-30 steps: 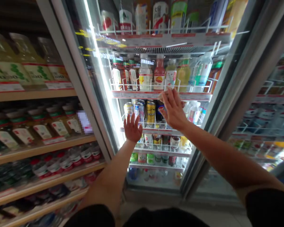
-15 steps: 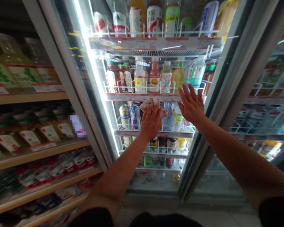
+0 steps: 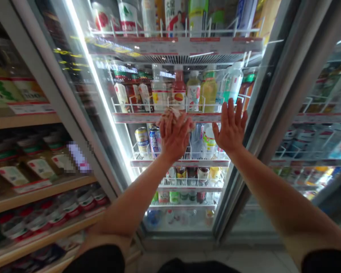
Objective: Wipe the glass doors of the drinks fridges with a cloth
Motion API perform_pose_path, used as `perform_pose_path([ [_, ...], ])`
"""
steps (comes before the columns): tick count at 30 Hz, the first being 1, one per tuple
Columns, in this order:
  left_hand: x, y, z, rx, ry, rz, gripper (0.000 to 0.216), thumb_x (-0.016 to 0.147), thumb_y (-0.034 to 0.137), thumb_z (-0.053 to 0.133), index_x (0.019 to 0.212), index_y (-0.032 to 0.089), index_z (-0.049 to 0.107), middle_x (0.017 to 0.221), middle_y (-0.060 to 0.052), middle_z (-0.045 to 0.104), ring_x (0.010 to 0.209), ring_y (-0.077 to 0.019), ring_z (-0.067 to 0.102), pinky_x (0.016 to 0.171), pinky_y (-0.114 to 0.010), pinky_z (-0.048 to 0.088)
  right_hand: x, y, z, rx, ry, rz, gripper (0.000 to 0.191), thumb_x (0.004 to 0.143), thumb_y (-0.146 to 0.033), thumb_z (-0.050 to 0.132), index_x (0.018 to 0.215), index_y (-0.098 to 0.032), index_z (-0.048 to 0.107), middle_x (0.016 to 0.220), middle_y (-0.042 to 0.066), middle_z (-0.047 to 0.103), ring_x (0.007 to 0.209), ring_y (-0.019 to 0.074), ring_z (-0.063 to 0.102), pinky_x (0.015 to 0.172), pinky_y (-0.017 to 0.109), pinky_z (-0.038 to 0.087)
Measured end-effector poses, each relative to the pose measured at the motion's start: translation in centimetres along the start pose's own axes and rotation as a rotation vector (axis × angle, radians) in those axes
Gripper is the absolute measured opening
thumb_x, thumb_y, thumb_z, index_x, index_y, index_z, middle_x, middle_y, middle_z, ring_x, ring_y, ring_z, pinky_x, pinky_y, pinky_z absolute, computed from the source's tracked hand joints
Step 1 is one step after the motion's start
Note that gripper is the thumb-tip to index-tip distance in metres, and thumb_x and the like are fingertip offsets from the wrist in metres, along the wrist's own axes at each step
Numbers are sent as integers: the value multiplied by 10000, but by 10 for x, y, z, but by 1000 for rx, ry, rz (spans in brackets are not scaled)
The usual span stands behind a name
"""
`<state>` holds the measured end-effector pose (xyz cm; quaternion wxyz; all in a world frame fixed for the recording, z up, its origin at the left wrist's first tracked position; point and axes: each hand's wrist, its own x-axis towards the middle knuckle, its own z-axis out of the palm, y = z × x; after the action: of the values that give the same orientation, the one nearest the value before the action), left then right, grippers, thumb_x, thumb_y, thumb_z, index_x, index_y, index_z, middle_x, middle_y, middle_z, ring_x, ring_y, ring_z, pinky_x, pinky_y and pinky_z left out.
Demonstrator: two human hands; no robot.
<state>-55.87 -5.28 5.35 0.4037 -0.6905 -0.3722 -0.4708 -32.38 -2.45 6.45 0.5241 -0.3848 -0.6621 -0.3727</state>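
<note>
Since one second ago, the crumpled cloth [image 3: 174, 113] has passed from under the right hand [image 3: 230, 131] to under the left hand [image 3: 174, 139], and it is now before the glass door [image 3: 179, 227], overlapping in view the shelf rail [image 3: 213, 118] below the bottles [image 3: 179, 89]. The left fingers are laid over the cloth and slightly bent, but whether they grasp it I cannot tell. Apart from the cloth, on its right side, the right hand is released, its fingers stretched and spread, pointing upward.
</note>
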Motion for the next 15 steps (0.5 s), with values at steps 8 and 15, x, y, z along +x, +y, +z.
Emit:
perform_pose_path([
  [8,49,-16,-7,-92,69,-138,635,1029,308,443,1627,257,238,1698,-43,204,1583,-248,103,1317,-467,121,-1,4,2,-127,-51,12,712,1037,-478,346,1649,-183,134,1680,120,263,1579,334,129,1244,607,190],
  [15,21,13,4,-66,-49,124,584,1033,297,477,1597,247,335,1615,-72,401,1562,-254,208,1302,-492,181,-2,3,1,-122,-55,9,703,1035,-467,341,1648,-184,145,1677,116,274,1580,325,130,1250,588,176],
])
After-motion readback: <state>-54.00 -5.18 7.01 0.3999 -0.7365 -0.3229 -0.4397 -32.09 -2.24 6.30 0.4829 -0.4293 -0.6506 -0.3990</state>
